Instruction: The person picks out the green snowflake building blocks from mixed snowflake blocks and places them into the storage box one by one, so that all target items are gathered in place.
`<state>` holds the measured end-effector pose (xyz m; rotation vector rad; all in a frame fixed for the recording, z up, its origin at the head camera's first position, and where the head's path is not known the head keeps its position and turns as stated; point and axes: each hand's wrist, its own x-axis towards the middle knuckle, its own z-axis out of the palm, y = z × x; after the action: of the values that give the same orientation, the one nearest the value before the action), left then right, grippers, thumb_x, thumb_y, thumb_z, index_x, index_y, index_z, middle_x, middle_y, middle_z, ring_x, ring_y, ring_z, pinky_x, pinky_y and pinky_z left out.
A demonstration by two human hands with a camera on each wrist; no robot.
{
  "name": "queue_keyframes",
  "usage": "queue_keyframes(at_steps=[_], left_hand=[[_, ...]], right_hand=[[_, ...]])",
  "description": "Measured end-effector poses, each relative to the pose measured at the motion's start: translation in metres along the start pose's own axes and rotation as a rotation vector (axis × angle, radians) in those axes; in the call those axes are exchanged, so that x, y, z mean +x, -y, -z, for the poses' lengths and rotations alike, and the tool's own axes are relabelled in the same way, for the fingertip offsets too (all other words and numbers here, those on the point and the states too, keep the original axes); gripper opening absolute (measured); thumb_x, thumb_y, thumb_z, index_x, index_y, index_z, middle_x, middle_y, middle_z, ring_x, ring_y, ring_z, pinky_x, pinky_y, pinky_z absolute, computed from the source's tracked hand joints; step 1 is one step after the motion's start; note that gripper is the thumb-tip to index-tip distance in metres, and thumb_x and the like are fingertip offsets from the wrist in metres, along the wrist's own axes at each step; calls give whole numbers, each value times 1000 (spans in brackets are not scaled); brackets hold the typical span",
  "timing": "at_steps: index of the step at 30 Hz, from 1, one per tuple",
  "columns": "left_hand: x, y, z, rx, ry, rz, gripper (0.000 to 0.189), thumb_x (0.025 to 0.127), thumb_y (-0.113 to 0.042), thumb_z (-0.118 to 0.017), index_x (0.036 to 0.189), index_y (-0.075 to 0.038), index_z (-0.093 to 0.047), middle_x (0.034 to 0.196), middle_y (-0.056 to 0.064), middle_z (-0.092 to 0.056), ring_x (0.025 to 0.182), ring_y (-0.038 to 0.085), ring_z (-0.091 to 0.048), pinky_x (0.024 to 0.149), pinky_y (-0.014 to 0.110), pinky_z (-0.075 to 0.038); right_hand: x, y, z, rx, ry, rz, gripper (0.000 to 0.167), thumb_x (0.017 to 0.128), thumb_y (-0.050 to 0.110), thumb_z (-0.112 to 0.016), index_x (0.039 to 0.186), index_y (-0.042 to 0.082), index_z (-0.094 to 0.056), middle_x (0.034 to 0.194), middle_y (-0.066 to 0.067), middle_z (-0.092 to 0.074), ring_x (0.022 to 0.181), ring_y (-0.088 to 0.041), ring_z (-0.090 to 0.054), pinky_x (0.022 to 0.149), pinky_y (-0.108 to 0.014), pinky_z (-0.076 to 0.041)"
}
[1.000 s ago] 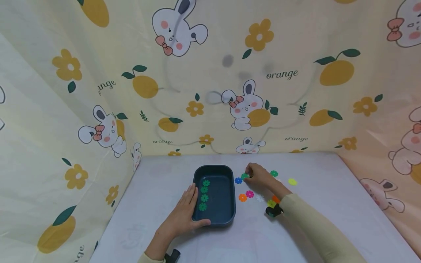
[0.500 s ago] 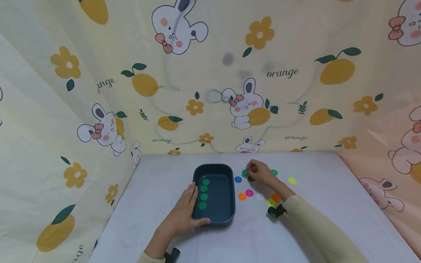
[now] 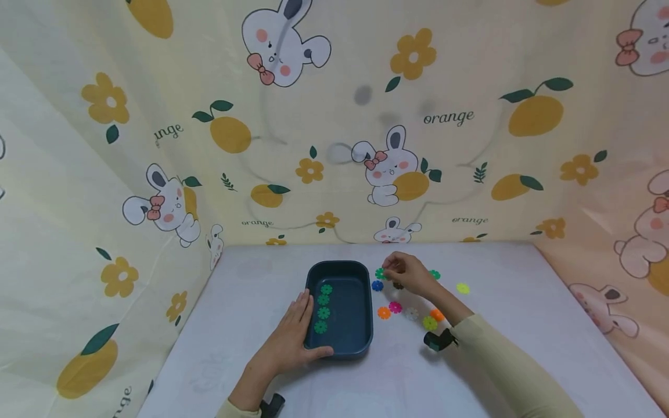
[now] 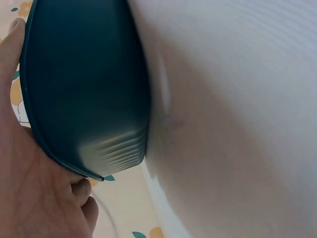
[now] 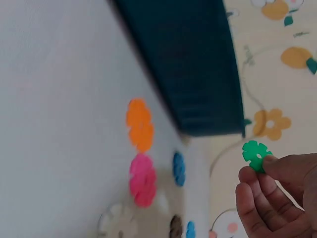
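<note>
My left hand (image 3: 290,337) rests against a dark blue tray (image 3: 351,316), fingers straight along its left wall and thumb at the near edge. Inside, several green flower-shaped plastic discs (image 3: 323,313) form a column along the left side. Just beyond the tray's right rim, my right hand (image 3: 410,276) pinches another green flower-shaped disc (image 5: 253,151) between thumb and fingertips. The right wrist view shows this disc raised above the table. Only the tray's outer wall (image 5: 193,74) appears there, so its inside is hidden.
Right of the tray lie a blue disc (image 3: 377,285), a pink one (image 3: 395,307), an orange one (image 3: 384,313), a clear one (image 3: 412,314) and a dark brown one (image 3: 398,285). Farther right are a green disc (image 3: 435,274) and a yellow disc (image 3: 463,288). A patterned cloth (image 3: 334,191) hangs behind.
My right hand has shifted slightly left toward the tray with the green disc pinched in it. A dark brown disc has come into sight beneath the hand. The left hand stays in place.
</note>
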<state>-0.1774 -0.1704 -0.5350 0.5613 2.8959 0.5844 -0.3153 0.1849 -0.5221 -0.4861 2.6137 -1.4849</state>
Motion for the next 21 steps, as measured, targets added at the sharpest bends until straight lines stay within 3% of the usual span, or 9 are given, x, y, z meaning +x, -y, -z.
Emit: queue_keyframes(at_steps=[4, 7, 13, 21], left_hand=[[-1, 0, 0, -4, -3, 1, 128, 88, -81, -68, 173, -7, -8, 182, 6, 4, 168, 24, 1, 135, 50, -13], [-1, 0, 0, -8, -5, 0, 128, 88, -81, -68, 173, -7, -7, 182, 6, 4, 168, 24, 1, 135, 50, -13], [0, 2, -1, -1, -6, -3, 127, 89, -81, -67, 173, -7, -7, 182, 6, 5, 168, 24, 1, 135, 50, -13], [0, 3, -4, -3, -21, -20, 126, 89, -79, -68, 173, -6, -7, 181, 7, 4, 168, 26, 0, 135, 52, -14]], right_hand=[[-1, 10, -4, 36, 39, 41, 13, 102, 7, -74, 115, 5, -70, 101, -9, -72, 88, -33, -71, 71, -32, -63], [-3, 18, -7, 28, 53, 89, 12, 102, 6, -74, 114, 5, -72, 102, -8, -73, 89, -24, -70, 76, -26, -62], [-5, 37, -18, 25, 103, 158, 11, 101, 4, -74, 112, 5, -73, 101, -7, -73, 90, -21, -69, 83, -23, -62], [-1, 51, -40, 28, 285, 206, 13, 102, 2, -71, 113, 8, -73, 101, -4, -71, 89, -18, -66, 83, -23, -61]])
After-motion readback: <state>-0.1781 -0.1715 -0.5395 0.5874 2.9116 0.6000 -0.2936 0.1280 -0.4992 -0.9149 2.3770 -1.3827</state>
